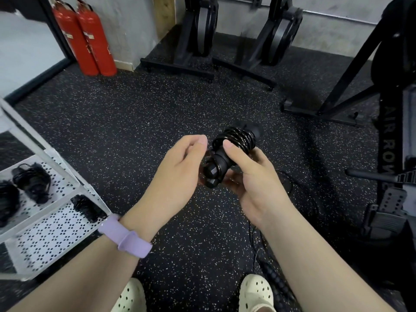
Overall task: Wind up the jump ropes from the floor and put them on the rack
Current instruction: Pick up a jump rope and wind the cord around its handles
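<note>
Pale clogs (255,293) on speckled floor (139,122)

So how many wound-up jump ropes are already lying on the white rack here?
3: one on the upper shelf, one beside it at the frame's left edge, one on the lower shelf of the rack. More may lie out of frame.

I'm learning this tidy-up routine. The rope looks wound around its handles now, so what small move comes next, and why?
Probably carry the wound jump rope, gripped by the right hand, left toward the white rack: its coils look finished, and three wound bundles already lie there.
</note>
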{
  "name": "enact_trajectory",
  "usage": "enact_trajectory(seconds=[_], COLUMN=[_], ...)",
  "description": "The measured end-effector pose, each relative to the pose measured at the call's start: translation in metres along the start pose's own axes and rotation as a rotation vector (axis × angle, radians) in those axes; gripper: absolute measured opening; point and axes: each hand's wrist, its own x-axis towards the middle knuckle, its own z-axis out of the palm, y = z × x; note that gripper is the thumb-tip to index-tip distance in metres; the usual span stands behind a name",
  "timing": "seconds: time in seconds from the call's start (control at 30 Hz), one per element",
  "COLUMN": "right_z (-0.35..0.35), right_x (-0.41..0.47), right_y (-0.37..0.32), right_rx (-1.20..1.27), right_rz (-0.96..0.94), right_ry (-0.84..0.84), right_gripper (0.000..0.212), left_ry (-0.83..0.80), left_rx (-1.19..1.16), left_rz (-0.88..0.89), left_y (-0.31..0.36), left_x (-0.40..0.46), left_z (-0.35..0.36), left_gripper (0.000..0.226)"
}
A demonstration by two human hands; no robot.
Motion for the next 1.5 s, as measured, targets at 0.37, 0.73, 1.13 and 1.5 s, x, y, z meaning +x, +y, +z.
enact_trajectory(seconds=[0.37,0.73,1.13,1.5], right_z=[0.018,0.064,0.17,0.299], right_x=[0.003,0.005,-0.028,-0.136], right_y=[0.006,0.016,0.005,-0.055], right_rx=[-0.081,-0.105,-0.168,-0.028], right_rz=[-0.041,-0.079,-0.176,-0.197], right_ry=[-0.084,-0.267,-0.551,-0.828], right_gripper=[0.025,0.029,0.046,0.021], left_ry=[-0.068,0.106,0.411,0.451], left_rx=[-0.133,-0.211,-0.247,-0.006], left_rz=[-0.137,-0.142,-0.043,0.175], left_y=[0.005,0.003,0.036,0.136], left_x=[0.003,-0.005,-0.078,-0.208], left_z=[-0.012,-0.062,-0.158,-0.261], left_gripper=[0.037,0.044,0.044,0.098])
